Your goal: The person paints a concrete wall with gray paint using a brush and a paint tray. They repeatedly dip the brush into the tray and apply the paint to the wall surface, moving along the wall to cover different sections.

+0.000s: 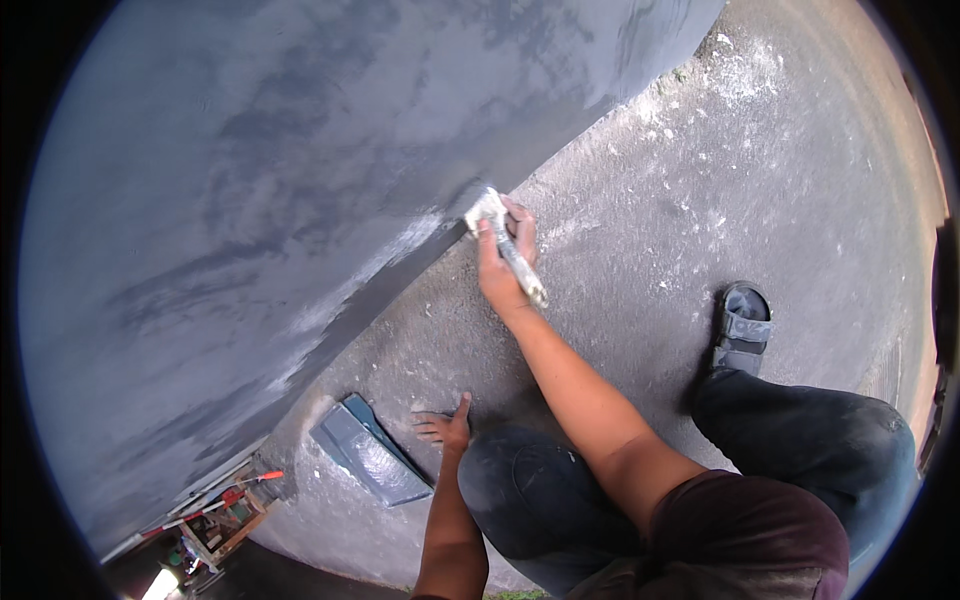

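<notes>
My right hand grips the handle of a flat paintbrush coated in pale paint. The brush head touches the foot of a grey wall, just above the edge where it meets the rough floor. A darker, wet-looking band runs along the bottom of the wall below a streaky whitish patch. My left hand has its fingers spread, palm down at the floor beside my knee, and holds nothing. Left of it lies a shiny blue-grey plastic tray, with a darker blue flat piece along its side.
At the lower left, a wooden box of mixed items stands by the wall, near a tool with an orange handle and long rods. White specks mark the concrete floor. My sandalled foot is at the right.
</notes>
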The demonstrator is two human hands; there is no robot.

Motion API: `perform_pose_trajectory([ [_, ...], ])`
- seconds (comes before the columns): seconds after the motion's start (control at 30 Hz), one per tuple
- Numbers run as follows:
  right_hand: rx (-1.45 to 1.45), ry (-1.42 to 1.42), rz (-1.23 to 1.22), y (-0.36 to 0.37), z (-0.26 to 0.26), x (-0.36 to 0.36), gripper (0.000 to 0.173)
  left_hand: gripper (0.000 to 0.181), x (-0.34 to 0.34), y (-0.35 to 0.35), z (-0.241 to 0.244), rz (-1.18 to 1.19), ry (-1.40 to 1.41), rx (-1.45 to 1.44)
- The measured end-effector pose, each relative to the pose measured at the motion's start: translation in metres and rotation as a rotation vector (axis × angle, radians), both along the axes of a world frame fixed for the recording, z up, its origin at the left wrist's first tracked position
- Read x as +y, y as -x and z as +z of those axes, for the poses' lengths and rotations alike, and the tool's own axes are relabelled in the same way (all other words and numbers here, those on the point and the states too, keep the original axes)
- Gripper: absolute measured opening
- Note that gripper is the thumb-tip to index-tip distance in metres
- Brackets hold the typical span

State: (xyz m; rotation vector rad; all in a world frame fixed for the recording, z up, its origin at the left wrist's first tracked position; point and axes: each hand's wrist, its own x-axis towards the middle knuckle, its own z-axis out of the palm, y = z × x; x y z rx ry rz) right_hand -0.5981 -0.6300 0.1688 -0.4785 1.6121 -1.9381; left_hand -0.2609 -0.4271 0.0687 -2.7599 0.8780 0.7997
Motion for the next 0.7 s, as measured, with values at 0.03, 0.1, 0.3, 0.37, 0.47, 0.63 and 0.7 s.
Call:
perform_pose_trajectory([
  [0.03, -0.125, -0.031, 0.021, 0.001, -0.028, -0.003, 0.033, 0.171, -0.007, 0.002, -0.002, -0.009, -0.005, 0.008],
  [0.1, -0.023, -0.112, -0.046, 0.010, -0.071, 0.007, 0.034, 0.172, -0.006, 0.008, -0.002, -0.017, -0.042, 0.018],
  [0.3, -0.328, -0.180, -0.061, -0.008, 0.012, 0.003, 0.035, 0.174, 0.004, -0.002, 0.001, 0.030, 0.002, 0.008],
  [0.37, -0.197, -0.097, -0.052, -0.015, 0.039, -0.003, 0.038, 0.174, 0.001, -0.001, -0.001, 0.018, -0.001, 0.011],
  [0.47, 0.184, 0.101, -0.057, -0.020, 0.059, 0.003, 0.042, 0.174, 0.001, -0.003, -0.002, 0.014, -0.006, 0.012],
  [0.63, 0.178, 0.129, 0.033, -0.019, 0.047, 0.029, 0.047, 0.174, 0.008, -0.007, 0.000, 0.032, 0.015, 0.005],
  [0.7, 0.072, 0.002, 0.068, -0.008, 0.015, 0.019, 0.045, 0.174, 0.004, -0.004, 0.001, 0.016, -0.009, -0.001],
])
